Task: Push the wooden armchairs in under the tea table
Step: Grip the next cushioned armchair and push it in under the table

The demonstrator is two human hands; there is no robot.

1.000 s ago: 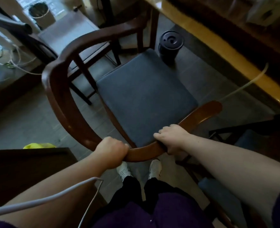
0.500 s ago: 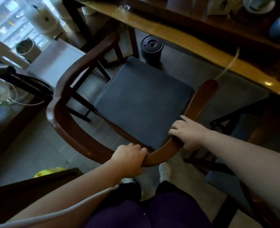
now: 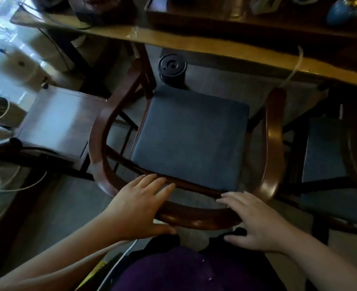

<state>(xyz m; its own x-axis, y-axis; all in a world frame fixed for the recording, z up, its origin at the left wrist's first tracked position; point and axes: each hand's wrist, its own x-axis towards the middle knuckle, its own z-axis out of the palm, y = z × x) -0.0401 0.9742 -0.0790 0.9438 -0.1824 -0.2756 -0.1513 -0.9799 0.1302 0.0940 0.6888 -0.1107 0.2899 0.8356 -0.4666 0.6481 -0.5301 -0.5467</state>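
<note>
A person stands behind a wooden armchair [image 3: 274,143], both palms laid flat on the curved back rail, fingers spread and pointing toward the tea table. The left hand [image 3: 137,204] rests on the rail's left half and the right hand [image 3: 255,221] on its right half, about equally near, neither one curled around the wood. The chair faces the table squarely: its blue seat cushion [image 3: 190,141] lies straight ahead of the hands, the two armrest tips reaching just to the pale edge of the tabletop [image 3: 215,47]. The chair's front-to-back line runs directly away from the person, so a straight forward shove looks like all that the next move needs. A dark round canister [image 3: 172,67] stands on the floor just beyond the front of the seat, under the table's edge, and could block the chair's path. A second chair with a blue seat [image 3: 328,148] waits at the right, and a low wooden stool [image 3: 56,122] sits to the left.

Half a second ago the chair sat at an angle to the table and both hands were closed around the rail; now it is squared up and the grip has loosened to flat, open palms.
</note>
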